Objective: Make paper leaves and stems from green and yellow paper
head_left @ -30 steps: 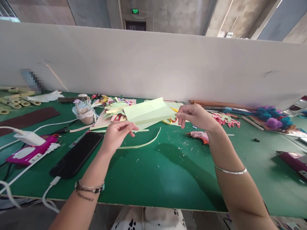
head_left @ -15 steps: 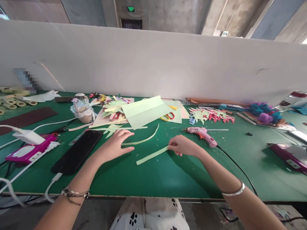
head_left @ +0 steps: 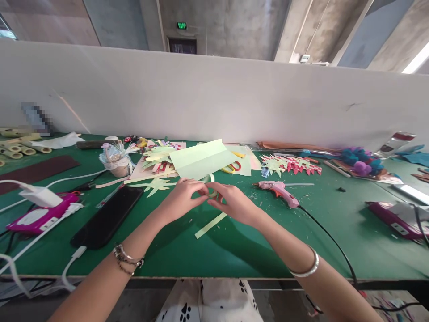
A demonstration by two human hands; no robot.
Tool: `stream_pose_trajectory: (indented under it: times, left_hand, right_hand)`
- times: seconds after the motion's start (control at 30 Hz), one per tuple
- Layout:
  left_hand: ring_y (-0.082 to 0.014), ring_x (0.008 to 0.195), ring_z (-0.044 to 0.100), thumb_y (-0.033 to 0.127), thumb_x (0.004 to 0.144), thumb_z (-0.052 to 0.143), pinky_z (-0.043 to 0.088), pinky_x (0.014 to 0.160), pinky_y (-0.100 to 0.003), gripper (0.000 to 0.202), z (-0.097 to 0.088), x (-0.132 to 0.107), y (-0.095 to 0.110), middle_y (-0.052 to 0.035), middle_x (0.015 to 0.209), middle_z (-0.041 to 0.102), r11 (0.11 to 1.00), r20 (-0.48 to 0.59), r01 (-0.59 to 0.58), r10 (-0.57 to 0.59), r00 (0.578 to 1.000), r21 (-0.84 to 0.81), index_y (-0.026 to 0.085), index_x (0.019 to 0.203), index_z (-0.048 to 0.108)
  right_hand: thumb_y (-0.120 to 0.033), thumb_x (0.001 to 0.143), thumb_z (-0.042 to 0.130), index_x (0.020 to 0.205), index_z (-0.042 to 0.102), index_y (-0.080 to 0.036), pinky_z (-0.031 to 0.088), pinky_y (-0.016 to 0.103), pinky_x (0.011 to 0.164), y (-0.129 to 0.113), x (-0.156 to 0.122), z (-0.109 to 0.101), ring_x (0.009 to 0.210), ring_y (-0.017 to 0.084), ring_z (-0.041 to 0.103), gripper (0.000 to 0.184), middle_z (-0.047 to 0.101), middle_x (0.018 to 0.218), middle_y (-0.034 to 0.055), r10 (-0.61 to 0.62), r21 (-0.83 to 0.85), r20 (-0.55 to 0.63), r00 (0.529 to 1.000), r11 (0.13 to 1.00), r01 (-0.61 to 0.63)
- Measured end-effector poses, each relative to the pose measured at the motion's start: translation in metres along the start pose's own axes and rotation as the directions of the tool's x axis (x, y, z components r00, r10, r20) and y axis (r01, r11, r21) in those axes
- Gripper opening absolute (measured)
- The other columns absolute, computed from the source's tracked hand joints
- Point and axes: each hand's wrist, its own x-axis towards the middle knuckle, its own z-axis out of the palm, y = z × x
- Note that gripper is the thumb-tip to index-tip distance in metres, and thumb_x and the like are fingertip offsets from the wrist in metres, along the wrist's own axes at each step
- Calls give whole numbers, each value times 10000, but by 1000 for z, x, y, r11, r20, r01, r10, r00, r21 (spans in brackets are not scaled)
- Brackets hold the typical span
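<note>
On a green work table (head_left: 234,255), a black smartphone (head_left: 109,215) lies flat at left. Beside it the left hand (head_left: 182,197), spread open over the table half a second ago, now pinches one end of a curved pale green paper strip (head_left: 210,178) that has been lifted off the surface and bent into a small loop. The right hand (head_left: 234,203) has released a straight pale green paper strip (head_left: 211,225), which lies just below it, and pinches the loop's other end. A pink glue gun (head_left: 277,189) rests apart at right — the work has shifted to shaping the loop.

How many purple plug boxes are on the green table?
2. One purple plug box lies near the left edge of the table, the other near its right edge. Clutter could hide more.
</note>
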Motion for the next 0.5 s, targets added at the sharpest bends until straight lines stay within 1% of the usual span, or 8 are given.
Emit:
stream_pose_trajectory:
  times: [0.1, 0.2, 0.27, 0.3, 0.33, 0.4, 0.47, 0.5]
  left_hand:
    - [-197, 865, 560, 413, 847, 455, 413, 831, -334, 235, -2, 0, 8, -30, 870, 616, 998, -106, -1, -6, 994, -66, 207, 819, 564]
    - [-250, 1123, 463, 482, 810, 494, 394, 910, -356, 436, -2, -3, 8, -93, 1203, 510, 999, -214, -18, 7, 977, -49, 216, 1155, 466]
    - [-276, 1246, 342, 515, 786, 517, 306, 1006, -397, 634, -3, -5, 9, -109, 1361, 370, 998, -207, -60, 57, 977, -11, 230, 1313, 313]
    - [-273, 1250, 342, 521, 792, 506, 261, 1035, -413, 640, -3, -6, 10, -98, 1367, 373, 996, -155, -85, 82, 985, -13, 243, 1329, 296]
    - [-262, 1207, 401, 523, 806, 483, 243, 1041, -422, 591, -4, -6, 12, -85, 1312, 447, 994, -79, -99, 96, 992, -37, 251, 1310, 336]
    - [-216, 965, 570, 526, 839, 420, 335, 967, -403, 442, -3, -7, 15, -48, 1034, 628, 990, 100, -57, 70, 992, -128, 239, 1166, 498]
    - [-161, 663, 591, 546, 844, 390, 451, 734, -314, 421, -1, -8, 17, -15, 730, 645, 968, 220, 56, -1, 975, -243, 199, 965, 596]
    - [-140, 562, 558, 557, 837, 395, 443, 608, -269, 433, 1, -9, 18, -3, 631, 614, 947, 239, 111, -37, 970, -302, 183, 893, 608]
  right_hand:
    - [-260, 859, 473, 924, 564, -171, 375, 204, 566, -4, 4, -6, 682, 112, 543, 143, 607, 825, 41, -68, 34, -74, 995, 997, 71]
    - [-279, 852, 487, 761, 574, -159, 344, 199, 544, -7, 1, -20, 606, 93, 489, 174, 571, 689, 12, -115, 8, -32, 993, 993, 115]
    - [-294, 841, 501, 725, 576, -155, 342, 199, 549, -10, -3, -29, 594, 85, 475, 196, 559, 665, 3, -148, 23, 49, 988, 989, 147]
    - [-295, 837, 505, 723, 580, -154, 344, 199, 555, -12, -5, -33, 597, 83, 472, 197, 560, 667, 1, -161, 35, 88, 983, 987, 159]
    - [-287, 834, 504, 728, 586, -152, 345, 199, 558, -13, -7, -36, 597, 80, 468, 190, 561, 671, -1, -167, 44, 118, 979, 986, 163]
    - [-260, 829, 498, 736, 591, -149, 335, 196, 546, -16, -9, -42, 583, 71, 449, 172, 558, 668, -7, -160, 43, 140, 977, 987, 155]
    - [-253, 823, 500, 717, 584, -146, 313, 192, 515, -15, -10, -47, 552, 62, 414, 172, 531, 633, -18, -141, 28, 134, 981, 990, 138]
    - [-270, 821, 505, 702, 577, -145, 299, 191, 496, -14, -11, -49, 536, 57, 393, 187, 512, 612, -24, -132, 27, 129, 983, 991, 130]
